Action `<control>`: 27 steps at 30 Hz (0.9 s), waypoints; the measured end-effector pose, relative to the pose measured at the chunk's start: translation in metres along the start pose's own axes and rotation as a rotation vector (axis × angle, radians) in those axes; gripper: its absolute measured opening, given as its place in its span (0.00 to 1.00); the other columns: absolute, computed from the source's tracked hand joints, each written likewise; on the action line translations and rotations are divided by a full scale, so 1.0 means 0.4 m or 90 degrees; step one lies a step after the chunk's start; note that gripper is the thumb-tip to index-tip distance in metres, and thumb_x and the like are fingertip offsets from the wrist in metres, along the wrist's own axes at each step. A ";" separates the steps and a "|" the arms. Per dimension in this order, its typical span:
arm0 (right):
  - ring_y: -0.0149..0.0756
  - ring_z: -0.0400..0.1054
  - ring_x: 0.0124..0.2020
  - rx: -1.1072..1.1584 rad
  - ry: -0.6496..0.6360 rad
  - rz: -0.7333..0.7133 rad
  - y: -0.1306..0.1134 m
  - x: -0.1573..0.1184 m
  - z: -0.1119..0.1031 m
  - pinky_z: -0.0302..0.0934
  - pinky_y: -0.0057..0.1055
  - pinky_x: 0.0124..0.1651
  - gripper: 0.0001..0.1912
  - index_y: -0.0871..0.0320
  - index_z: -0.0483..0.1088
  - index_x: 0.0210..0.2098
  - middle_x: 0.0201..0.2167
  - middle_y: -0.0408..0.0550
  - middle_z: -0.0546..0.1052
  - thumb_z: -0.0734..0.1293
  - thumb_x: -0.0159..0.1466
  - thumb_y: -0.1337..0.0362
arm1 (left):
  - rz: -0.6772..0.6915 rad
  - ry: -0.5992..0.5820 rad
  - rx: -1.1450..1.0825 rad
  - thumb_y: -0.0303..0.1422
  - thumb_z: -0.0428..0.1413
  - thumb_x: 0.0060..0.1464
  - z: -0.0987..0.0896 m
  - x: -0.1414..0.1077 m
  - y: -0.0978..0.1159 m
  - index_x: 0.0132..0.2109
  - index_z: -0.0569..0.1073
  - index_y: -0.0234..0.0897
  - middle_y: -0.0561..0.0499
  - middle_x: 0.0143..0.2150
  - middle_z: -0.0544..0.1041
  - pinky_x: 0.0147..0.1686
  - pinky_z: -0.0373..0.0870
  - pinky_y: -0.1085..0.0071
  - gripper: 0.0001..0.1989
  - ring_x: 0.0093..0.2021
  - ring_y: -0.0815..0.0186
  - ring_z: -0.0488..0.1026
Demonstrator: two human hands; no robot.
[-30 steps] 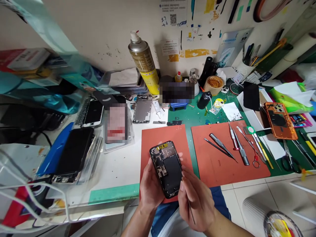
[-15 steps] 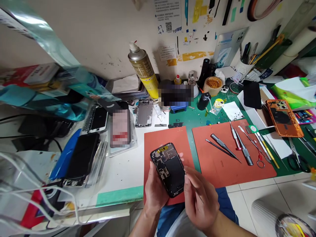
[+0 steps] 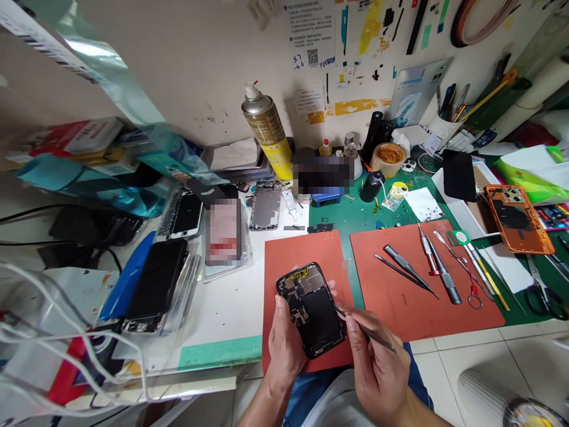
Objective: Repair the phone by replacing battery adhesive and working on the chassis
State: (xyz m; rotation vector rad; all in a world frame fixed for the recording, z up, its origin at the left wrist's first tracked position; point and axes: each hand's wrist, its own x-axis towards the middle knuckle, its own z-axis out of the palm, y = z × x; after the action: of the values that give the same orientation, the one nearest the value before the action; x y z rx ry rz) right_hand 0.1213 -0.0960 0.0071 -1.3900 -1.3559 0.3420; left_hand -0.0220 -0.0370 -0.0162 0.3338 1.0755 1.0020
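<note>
An opened phone (image 3: 317, 311) rests tilted in my left hand (image 3: 284, 335), the thumb along its left edge and fingertips showing past its right edge. Its dark battery, circuit board and a yellow piece near the top are exposed. Between the thumb and fingers of my right hand (image 3: 377, 356) is a slim dark metal tool (image 3: 377, 338), too partly covered to tell if it is tweezers or a pry tool. The tool's tip is at the phone's right edge, beside the battery. Both hands are over the front of the left red mat (image 3: 306, 246).
On the right red mat (image 3: 377, 302) lie tweezers (image 3: 406, 267) and several slim tools. Scissors (image 3: 544, 290) and an orange phone housing (image 3: 518, 216) are farther right. Phones, including a black one (image 3: 157, 276), lie leftward. A spray can (image 3: 269, 133) stands behind.
My right hand has turned and opened its grip slightly, so the tool's shaft now shows, its tip at the phone's right edge. The whole view has shifted a little.
</note>
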 end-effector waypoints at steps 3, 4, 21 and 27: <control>0.40 0.85 0.47 0.005 -0.003 -0.015 -0.001 0.003 -0.006 0.81 0.30 0.50 0.18 0.59 0.73 0.59 0.46 0.55 0.86 0.63 0.74 0.78 | 0.017 -0.006 0.022 0.64 0.56 0.65 0.009 -0.003 0.005 0.79 0.61 0.42 0.35 0.58 0.85 0.59 0.81 0.47 0.47 0.56 0.45 0.85; 0.39 0.85 0.47 0.007 -0.004 -0.018 -0.002 0.005 -0.007 0.80 0.29 0.50 0.19 0.59 0.73 0.59 0.46 0.54 0.86 0.63 0.74 0.78 | 0.019 -0.006 0.022 0.64 0.56 0.65 0.011 -0.004 0.006 0.80 0.59 0.42 0.35 0.57 0.85 0.58 0.81 0.47 0.48 0.55 0.45 0.85; 0.38 0.86 0.41 0.060 -0.044 0.030 0.000 0.016 -0.031 0.80 0.27 0.44 0.17 0.56 0.75 0.56 0.44 0.50 0.86 0.63 0.74 0.77 | -0.014 0.008 0.042 0.65 0.57 0.63 0.021 -0.011 0.022 0.72 0.72 0.36 0.33 0.58 0.85 0.57 0.82 0.48 0.45 0.55 0.43 0.85; 0.39 0.85 0.41 0.089 -0.053 0.054 0.005 0.013 -0.032 0.81 0.32 0.46 0.17 0.56 0.75 0.56 0.44 0.51 0.86 0.63 0.73 0.77 | -0.037 -0.027 0.017 0.64 0.56 0.64 0.015 -0.010 0.024 0.74 0.68 0.36 0.32 0.59 0.84 0.54 0.83 0.49 0.45 0.53 0.43 0.86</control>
State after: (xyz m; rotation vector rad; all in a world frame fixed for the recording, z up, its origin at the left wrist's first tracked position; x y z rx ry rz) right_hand 0.1340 -0.0974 0.0123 -1.3316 -1.3178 0.5464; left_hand -0.0222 -0.0336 -0.0046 0.3424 1.0551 0.9254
